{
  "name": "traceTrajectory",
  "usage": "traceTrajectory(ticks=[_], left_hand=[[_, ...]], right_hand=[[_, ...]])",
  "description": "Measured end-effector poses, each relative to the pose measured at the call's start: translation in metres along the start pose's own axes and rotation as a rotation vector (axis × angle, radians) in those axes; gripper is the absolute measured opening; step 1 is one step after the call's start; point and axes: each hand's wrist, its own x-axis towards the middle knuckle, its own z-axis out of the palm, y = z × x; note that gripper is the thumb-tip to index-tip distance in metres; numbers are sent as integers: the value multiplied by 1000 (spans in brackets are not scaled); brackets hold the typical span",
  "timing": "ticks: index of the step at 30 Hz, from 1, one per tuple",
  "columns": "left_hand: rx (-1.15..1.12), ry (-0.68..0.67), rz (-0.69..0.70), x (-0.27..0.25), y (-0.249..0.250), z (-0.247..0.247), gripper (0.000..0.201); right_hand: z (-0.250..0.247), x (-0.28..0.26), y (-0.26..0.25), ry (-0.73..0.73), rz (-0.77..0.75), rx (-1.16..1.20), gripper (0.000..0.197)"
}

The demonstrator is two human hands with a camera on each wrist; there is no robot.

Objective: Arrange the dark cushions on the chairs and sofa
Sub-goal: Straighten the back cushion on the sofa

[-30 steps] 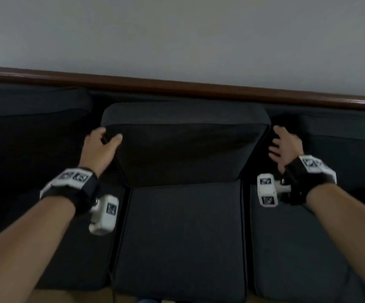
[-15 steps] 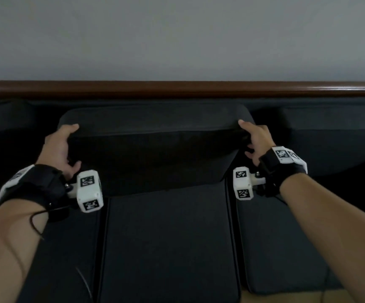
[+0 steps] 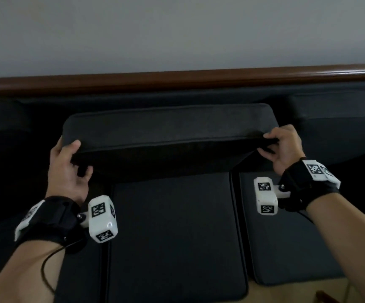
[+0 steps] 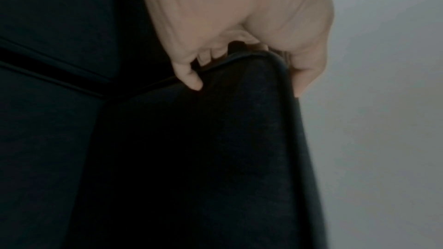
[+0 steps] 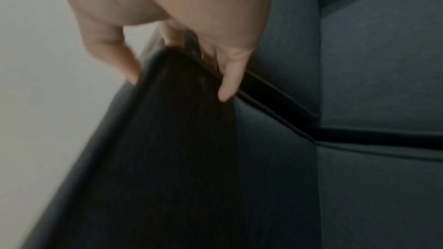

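Observation:
A dark back cushion (image 3: 168, 127) stands tilted forward on the sofa, its top edge away from the backrest. My left hand (image 3: 68, 162) grips its upper left corner, thumb on the front face and fingers behind. My right hand (image 3: 282, 147) grips the upper right corner the same way. In the left wrist view the fingers (image 4: 191, 79) curl over the cushion's piped edge (image 4: 251, 139). The right wrist view shows the thumb (image 5: 230, 82) on the cushion's dark face (image 5: 179, 139). Below lies the middle seat cushion (image 3: 175, 237).
A brown wooden rail (image 3: 177, 80) tops the sofa back against a pale wall (image 3: 177, 29). More dark back cushions stand at the left (image 3: 2, 132) and right (image 3: 341, 119). A right seat cushion (image 3: 286, 248) lies beside the middle one. Floor (image 3: 297, 294) shows at the bottom right.
Both hands went from resting at the cushion's sides to gripping its top corners. The cushion's top has come forward from the backrest, and the view has shifted.

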Motion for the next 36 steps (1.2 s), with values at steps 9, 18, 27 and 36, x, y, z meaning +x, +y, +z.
traceTrajectory(ticks=[9,18,27,36], left_hand=[[66,-108,13,9,8,18,53],[110,-154,12,18,10,24,50],[125,-70,6,10,9,38,60],[206,-40,86,-2,1,15,73]], right_hand=[[8,9,4,136,36,117,21],[19,9,8,190,18,182,38],[23,17,3,195,-50,84,47],[-14,6,42,79,-80,-213,61]])
